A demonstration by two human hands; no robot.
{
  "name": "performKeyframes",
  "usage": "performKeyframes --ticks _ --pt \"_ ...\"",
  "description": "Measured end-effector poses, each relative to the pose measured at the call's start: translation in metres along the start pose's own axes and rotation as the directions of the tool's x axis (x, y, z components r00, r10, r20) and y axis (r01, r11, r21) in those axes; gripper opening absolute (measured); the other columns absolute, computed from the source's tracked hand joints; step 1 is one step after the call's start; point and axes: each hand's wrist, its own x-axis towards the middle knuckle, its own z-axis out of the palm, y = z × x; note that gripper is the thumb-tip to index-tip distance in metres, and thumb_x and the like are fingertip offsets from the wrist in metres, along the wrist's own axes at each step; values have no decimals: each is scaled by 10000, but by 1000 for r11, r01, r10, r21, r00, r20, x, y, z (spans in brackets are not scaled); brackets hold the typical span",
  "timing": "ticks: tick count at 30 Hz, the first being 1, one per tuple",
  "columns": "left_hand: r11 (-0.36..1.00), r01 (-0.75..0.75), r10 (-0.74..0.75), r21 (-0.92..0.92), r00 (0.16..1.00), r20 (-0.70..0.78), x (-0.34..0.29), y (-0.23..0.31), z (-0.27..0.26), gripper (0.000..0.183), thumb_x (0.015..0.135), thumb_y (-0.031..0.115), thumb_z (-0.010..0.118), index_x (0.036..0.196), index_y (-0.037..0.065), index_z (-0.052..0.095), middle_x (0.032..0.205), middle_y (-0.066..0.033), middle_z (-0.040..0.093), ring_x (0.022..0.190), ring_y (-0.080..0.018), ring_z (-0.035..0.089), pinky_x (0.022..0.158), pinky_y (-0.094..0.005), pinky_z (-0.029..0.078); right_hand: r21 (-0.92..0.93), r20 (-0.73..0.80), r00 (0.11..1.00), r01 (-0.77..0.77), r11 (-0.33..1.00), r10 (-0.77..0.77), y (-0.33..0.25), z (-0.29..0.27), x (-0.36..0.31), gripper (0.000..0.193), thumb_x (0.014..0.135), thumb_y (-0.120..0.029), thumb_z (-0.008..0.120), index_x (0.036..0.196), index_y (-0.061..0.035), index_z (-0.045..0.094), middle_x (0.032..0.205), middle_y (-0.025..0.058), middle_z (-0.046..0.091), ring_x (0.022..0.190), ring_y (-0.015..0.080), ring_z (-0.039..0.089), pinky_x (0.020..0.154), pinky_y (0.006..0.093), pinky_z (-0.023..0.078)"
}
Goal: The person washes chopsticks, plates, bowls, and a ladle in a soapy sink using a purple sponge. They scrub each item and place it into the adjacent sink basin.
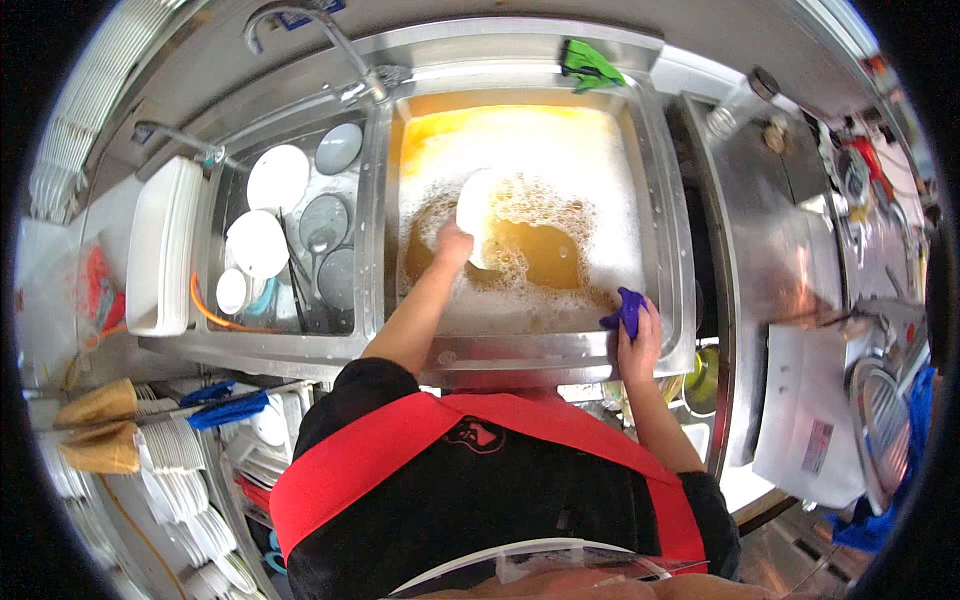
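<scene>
My left hand (454, 246) grips the near edge of a white plate (478, 212), held tilted over the sudsy brown water (540, 256) in the large sink basin (655, 215). Part of the plate's outline blends into the bright foam. At the basin's near right corner, my right hand (642, 342) is closed around a bunched purple cloth (628, 308). The two hands are well apart, and the cloth does not touch the plate.
Left of the basin, a second sink holds white plates (278, 178), grey dishes (338, 148) and small bowls (231, 291). A tap (345, 50) arches behind it. A green cloth (590, 66) lies on the back rim. White tubs (165, 250) stand at the far left, a steel counter (765, 260) right.
</scene>
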Motion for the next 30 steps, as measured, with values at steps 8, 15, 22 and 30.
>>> performKeyframes --ticks 8,15,22,30 --pt "830 219 -175 -513 976 132 -35 61 -38 555 767 -104 479 1304 23 428 1187 -132 581 1023 -255 600 862 -342 491 736 240 936 -348 580 256 -63 42 77 367 843 -66 666 1177 0 529 1019 106 610 864 163 609 774 301 517" --pt "500 345 -22 -794 922 387 -62 61 17 475 894 23 526 1339 121 396 1196 -60 522 1076 -215 551 869 -386 513 539 419 872 -14 842 -254 -154 111 110 452 927 -343 544 1290 -80 489 1412 198 383 1292 325 385 1058 479 313" --pt "724 208 92 -658 916 390 -84 53 21 568 795 -30 580 1321 119 425 1141 -78 584 1024 -250 602 815 -396 540 -137 327 934 194 971 -140 -67 162 155 493 914 -344 530 1309 -54 476 1475 246 292 1359 433 271 1107 550 231" --pt "476 564 -150 -674 808 570 -76 66 36 615 964 531 370 1375 74 378 1330 -134 482 1201 -257 492 995 -415 438 499 399 917 -232 835 16 -90 176 131 556 924 -296 523 1361 28 407 1485 249 275 1396 380 228 1171 401 176"
